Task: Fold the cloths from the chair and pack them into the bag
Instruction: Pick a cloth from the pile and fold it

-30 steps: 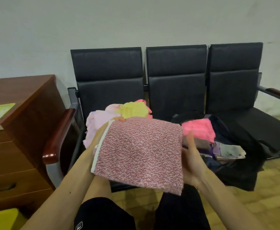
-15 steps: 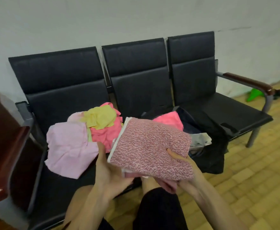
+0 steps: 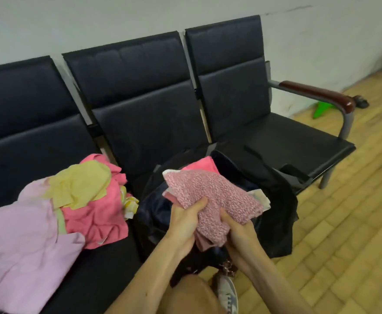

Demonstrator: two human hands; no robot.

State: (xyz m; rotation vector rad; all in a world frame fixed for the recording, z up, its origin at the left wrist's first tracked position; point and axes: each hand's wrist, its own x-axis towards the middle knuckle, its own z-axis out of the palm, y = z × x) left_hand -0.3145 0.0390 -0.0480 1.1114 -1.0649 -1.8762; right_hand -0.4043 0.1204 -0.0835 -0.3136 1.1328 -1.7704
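Speckled pink cloth, folded into a thick bundle, held over the open mouth of a dark bag at the front of the middle seat of a black 3-seat chair row. Gripped at its near end by both hands: left hand on the left side, fingers curled underneath and thumb pressed across the top; right hand on the right side, fingers wrapped round the lower edge. Far end of the bundle free above the bag, with a white hem showing at the far left corner.

Just behind it, inside the bag, a folded bright pink cloth. Beside the bundle's right edge, a pale printed item, too blurred to identify.

On the left seat, just beside the bag, a loose pile of unfolded cloths: pale pink cloth nearest the camera, coral cloth touching it, yellow cloth draped on top.

Black fabric from the bag spilling onto the right seat. Brown padded armrest at the row's right end. Wood-pattern floor below, a green object near the wall, a grey-and-white shoe at the bottom edge.
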